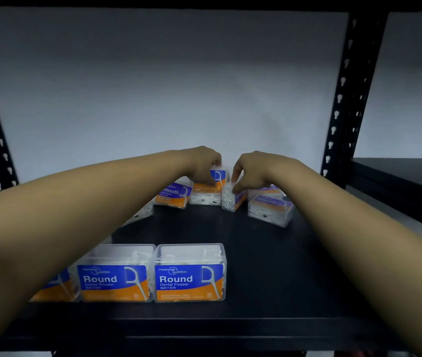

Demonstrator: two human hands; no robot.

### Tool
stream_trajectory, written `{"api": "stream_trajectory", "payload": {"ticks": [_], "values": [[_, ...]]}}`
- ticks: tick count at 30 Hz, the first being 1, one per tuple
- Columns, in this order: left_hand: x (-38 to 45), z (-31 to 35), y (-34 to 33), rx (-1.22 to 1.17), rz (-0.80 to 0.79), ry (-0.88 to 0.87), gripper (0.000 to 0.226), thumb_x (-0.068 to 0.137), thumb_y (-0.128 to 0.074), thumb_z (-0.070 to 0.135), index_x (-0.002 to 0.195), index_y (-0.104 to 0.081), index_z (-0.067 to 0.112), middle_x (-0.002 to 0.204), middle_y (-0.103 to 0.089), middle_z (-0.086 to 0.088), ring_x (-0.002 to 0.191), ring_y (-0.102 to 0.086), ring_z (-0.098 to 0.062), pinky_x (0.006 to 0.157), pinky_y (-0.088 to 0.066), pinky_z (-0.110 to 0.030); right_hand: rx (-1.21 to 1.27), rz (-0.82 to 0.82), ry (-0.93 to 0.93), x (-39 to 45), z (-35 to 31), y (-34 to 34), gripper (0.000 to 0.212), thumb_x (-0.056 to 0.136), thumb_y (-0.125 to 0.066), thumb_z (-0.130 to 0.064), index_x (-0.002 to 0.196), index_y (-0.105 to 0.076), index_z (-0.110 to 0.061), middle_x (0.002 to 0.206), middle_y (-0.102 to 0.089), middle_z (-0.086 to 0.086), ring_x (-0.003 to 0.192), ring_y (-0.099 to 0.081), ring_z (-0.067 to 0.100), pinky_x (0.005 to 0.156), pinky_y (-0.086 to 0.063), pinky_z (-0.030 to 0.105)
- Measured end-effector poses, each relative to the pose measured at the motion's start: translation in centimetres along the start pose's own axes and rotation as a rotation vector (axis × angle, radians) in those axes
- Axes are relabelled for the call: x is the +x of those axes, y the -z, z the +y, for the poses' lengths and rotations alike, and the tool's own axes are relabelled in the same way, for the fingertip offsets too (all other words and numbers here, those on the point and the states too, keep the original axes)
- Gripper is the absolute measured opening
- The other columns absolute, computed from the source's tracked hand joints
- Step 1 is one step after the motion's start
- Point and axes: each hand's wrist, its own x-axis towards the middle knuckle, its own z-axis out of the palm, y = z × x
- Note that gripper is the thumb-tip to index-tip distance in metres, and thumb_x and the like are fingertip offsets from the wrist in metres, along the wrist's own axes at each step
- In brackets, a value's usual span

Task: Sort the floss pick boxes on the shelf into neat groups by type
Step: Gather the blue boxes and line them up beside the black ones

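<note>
Left hand (202,164) fingers grip a clear plastic blue-and-orange floss box (211,186) at the black shelf (269,266) rear; right hand (249,171) fingers pinch a tilted clear box (231,199) beside it. Two "Round" boxes (189,273) stand near the front edge, bare shelf between.

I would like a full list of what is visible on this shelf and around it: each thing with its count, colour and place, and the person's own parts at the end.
Round flosser boxes: two with readable labels, clear with blue and orange labels, front row; a third one left of them is half hidden by the forearm.
Smooth flosser boxes: at least two, purple and orange labels, back of the shelf; others there are too blurred to count.
Shelf board: one, black.
Perforated uprights: two, black, left and right.
Wall: pale grey, behind.
Left hand: grip on a back box.
Right hand: pinches a small turned box.
</note>
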Motion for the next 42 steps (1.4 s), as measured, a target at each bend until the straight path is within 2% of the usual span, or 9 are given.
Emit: {"api": "stream_trajectory", "payload": {"ticks": [5,8,10,14,20,24,30,37,42], "values": [[0.4,-0.6,0.8,-0.061,-0.019,0.007,0.058,0.089,-0.076,0.031,0.139,-0.051,0.013,0.139,-0.057,-0.008,0.119,-0.056,-0.025,0.094,-0.045,-0.034,-0.02,-0.026,0.01,0.0,-0.2,0.4,0.04,0.089,-0.075,-0.04,0.124,-0.072,-0.022,0.108,-0.066,0.0,0.068,-0.056,0.01,0.069,-0.049,0.03],[0.0,-1.2,2.2,-0.172,0.011,0.031,0.055,0.09,-0.075,0.031,0.136,-0.052,0.013,0.135,-0.058,-0.007,0.105,-0.057,-0.021,0.087,-0.049,-0.032,-0.038,-0.076,0.011,0.0,-0.4,0.8,0.042,0.089,-0.074,-0.042,0.125,-0.07,-0.02,0.119,-0.069,0.005,0.089,-0.066,0.019,0.075,-0.055,0.031],[-0.5,-1.7,3.5,-0.26,0.031,0.053,0.048,0.091,-0.074,0.032,0.131,-0.055,0.013,0.128,-0.061,-0.006,0.099,-0.06,-0.021,0.077,-0.052,-0.029,-0.046,-0.085,0.012,0.1,-0.5,1.0,0.044,0.089,-0.074,-0.045,0.124,-0.07,-0.02,0.119,-0.069,0.006,0.097,-0.068,0.023,0.075,-0.056,0.031],[-1.9,-3.2,5.4,-0.365,0.016,0.093,0.031,0.094,-0.07,0.031,0.117,-0.054,0.018,0.119,-0.063,-0.006,0.09,-0.064,-0.018,0.07,-0.058,-0.033,-0.051,-0.05,0.032,0.4,-1.2,1.3,0.042,0.09,-0.072,-0.046,0.124,-0.069,-0.022,0.113,-0.066,0.0,0.074,-0.059,0.013,0.072,-0.048,0.031],[-5.0,-5.8,6.3,-0.355,-0.027,0.143,0.03,0.095,-0.069,0.03,0.117,-0.053,0.017,0.109,-0.06,-0.002,0.085,-0.063,-0.014,0.064,-0.057,-0.031,-0.002,-0.004,0.092,1.6,-2.9,0.6,0.039,0.089,-0.073,-0.046,0.122,-0.071,-0.026,0.107,-0.06,-0.004,0.101,-0.057,0.02,0.085,-0.047,0.033],[-7.2,-7.8,5.9,-0.341,-0.044,0.168,0.028,0.096,-0.068,0.029,0.115,-0.052,0.017,0.104,-0.061,0.0,0.084,-0.063,-0.013,0.064,-0.056,-0.031,0.058,0.003,0.133,2.3,-4.7,0.1,0.035,0.087,-0.075,-0.044,0.118,-0.071,-0.028,0.105,-0.066,-0.004,0.104,-0.061,0.02,0.091,-0.052,0.035],[-10.3,-10.7,5.4,-0.355,-0.084,0.212,0.032,0.095,-0.068,0.03,0.12,-0.049,0.022,0.116,-0.062,-0.002,0.087,-0.065,-0.015,0.073,-0.06,-0.037,0.077,0.007,0.187,3.4,-7.6,-0.3,0.038,0.086,-0.077,-0.045,0.119,-0.07,-0.028,0.106,-0.061,-0.006,0.103,-0.06,0.018,0.091,-0.053,0.035],[-13.3,-13.0,5.1,-0.314,-0.167,0.251,0.043,0.096,-0.067,0.029,0.134,-0.046,0.028,0.122,-0.063,-0.004,0.097,-0.068,-0.024,0.086,-0.061,-0.046,0.127,0.105,0.301,4.1,-10.5,-0.5,0.029,0.084,-0.077,-0.039,0.109,-0.069,-0.029,0.1,-0.068,-0.006,0.091,-0.062,0.015,0.079,-0.053,0.033],[-15.3,-14.7,4.6,-0.252,-0.215,0.259,0.049,0.095,-0.067,0.031,0.139,-0.047,0.024,0.118,-0.065,-0.002,0.1,-0.069,-0.024,0.092,-0.06,-0.045,0.101,0.158,0.444,4.2,-13.2,-0.4,0.037,0.084,-0.077,-0.041,0.117,-0.068,-0.028,0.104,-0.065,-0.008,0.083,-0.058,0.01,0.075,-0.049,0.03]]}}
